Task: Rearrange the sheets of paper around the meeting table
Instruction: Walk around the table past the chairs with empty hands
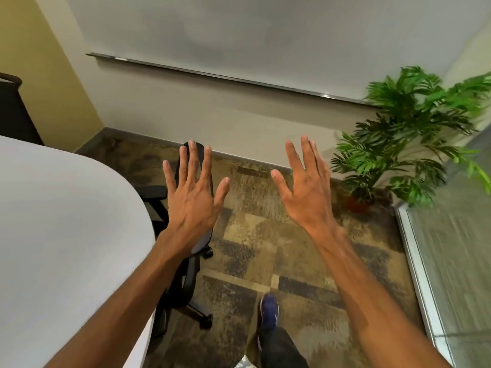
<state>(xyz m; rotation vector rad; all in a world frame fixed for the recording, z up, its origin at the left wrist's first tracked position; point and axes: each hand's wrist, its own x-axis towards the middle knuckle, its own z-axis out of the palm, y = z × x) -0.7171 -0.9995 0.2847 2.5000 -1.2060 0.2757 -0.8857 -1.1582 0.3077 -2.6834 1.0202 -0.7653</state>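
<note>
1. Both hands are held up in front of the body, backs toward the camera, with nothing grasped in either of them.
2. The left hand [191,193] is spread wide, all five fingers stretched and separated, and no object is touched by it.
3. The right hand [305,192] is opened flat as well, its fingers kept a little closer together and its thumb set out toward the left hand; it is also free.
4. The two hands are kept apart, and a strip of patterned carpet [265,235] is seen between them.
5. The white counter [66,235] is found to the left of the left hand and below it; its rounded edge passes under the left forearm.
6. No sheet of paper is visible on the part of the counter that is shown, so the place of the sheets cannot be told.
7. A black office chair [186,274] is placed behind and below the left hand, just beside the counter edge; its backrest is partly covered by the fingers.
8. A green potted plant [403,134] is seen to the right of the right hand, near a glass partition [457,261].
9. A whiteboard [265,35] with a metal tray is mounted on the wall beyond both hands.
10. A blue shoe [269,310] and a dark trouser leg are seen below the hands, on the carpet.
</note>
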